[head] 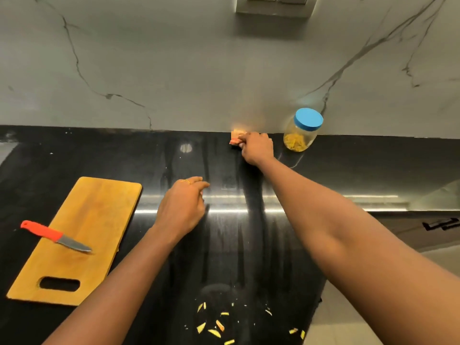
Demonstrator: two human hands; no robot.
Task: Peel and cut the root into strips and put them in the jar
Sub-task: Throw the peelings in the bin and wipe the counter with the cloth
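Note:
A clear jar [300, 135] with a blue lid stands at the back right of the black counter, against the wall, with yellow strips inside. My right hand [256, 148] reaches to the back of the counter just left of the jar and grips a small orange-and-pale object [235, 138], partly hidden by my fingers. My left hand [183, 207] hovers over the middle of the counter, fingers loosely curled, holding nothing. A knife [54, 235] with a red handle lies on the wooden cutting board [99, 210] at the left.
Yellow peel scraps [216, 324] lie scattered on the black counter [348, 165] near its front edge. The marble wall rises right behind the jar. The counter ends at the right front, where a pale floor shows.

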